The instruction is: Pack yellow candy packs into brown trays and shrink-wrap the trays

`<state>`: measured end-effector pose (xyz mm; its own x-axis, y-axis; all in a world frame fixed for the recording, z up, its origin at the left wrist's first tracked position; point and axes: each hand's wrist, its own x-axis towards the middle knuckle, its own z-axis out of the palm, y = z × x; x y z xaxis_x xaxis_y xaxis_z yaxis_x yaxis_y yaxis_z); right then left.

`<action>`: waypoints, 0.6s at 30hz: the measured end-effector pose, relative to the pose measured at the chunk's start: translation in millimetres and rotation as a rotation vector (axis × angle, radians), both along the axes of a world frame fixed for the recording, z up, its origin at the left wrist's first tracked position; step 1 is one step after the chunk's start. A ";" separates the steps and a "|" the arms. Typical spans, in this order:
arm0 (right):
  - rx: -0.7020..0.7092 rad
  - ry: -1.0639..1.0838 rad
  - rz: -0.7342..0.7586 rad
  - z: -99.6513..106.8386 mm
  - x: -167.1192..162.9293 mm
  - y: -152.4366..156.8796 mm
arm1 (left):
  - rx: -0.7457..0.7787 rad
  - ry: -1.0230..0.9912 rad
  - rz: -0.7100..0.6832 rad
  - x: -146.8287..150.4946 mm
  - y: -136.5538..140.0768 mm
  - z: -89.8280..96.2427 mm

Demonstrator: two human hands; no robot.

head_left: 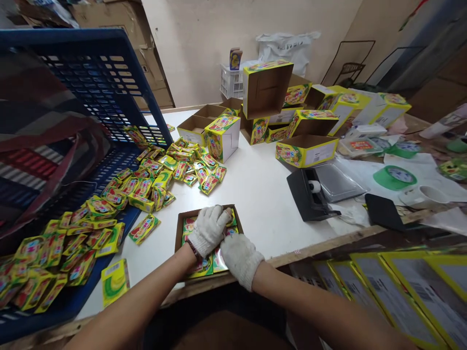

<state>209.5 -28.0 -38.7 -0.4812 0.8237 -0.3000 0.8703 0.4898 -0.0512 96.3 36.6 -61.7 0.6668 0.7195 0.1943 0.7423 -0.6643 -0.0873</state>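
Both hands at work over the open carton (178, 232), nr front edge of the white table (262, 194). Inside it we see small yellow-green packs (204, 268) lying flat, partly hidden by our hands. Gloved L hand (208, 228) is over the carton's middle, fingers bent down; gloved R hand (241, 255) sits at its R side, fingers curled inward, fingertips close to L's. Grip: both part-closed; can't tell how far, nor if either has hold of a pack, as the gloves block our view.

To L, a blue crate (146, 80) w/ loose packs (144, 187) heaped in it & across the table; one single pack (145, 228) lies btwn heap & carton. At back, we note open display boxes (308, 151), some stacked. On R: black tape dispenser (306, 197), green tape roll (395, 177), white mug (425, 197).
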 end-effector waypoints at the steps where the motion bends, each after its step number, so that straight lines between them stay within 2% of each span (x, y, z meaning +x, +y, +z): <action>1: -0.004 0.003 -0.005 0.8 0.4 -0.1 | 0.002 0.009 -0.001 2.0 1.0 0.3; 8: -0.030 0.026 0.004 5.1 -1.1 -1.2 | 0.034 0.023 0.006 11.7 6.4 10.6; 10: -0.035 0.023 -0.001 7.1 0.7 -3.4 | 0.092 -0.083 0.045 2.0 4.9 16.3; 13: -0.055 0.026 -0.002 16.9 6.6 -0.6 | 0.158 -0.350 0.154 -20.0 -1.5 28.1; 15: -0.066 0.037 0.011 27.3 11.3 11.3 | 0.127 -0.424 0.220 -33.9 -8.7 35.9; 18: -0.103 0.028 0.063 40.1 13.3 45.9 | 0.002 -0.280 0.291 -45.7 -22.6 41.0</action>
<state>222.8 17.9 1.4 -0.5401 0.7573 -0.3672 0.8358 0.5340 -0.1280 50.7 14.0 -20.8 0.3566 0.8697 0.3412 0.8946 -0.4232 0.1438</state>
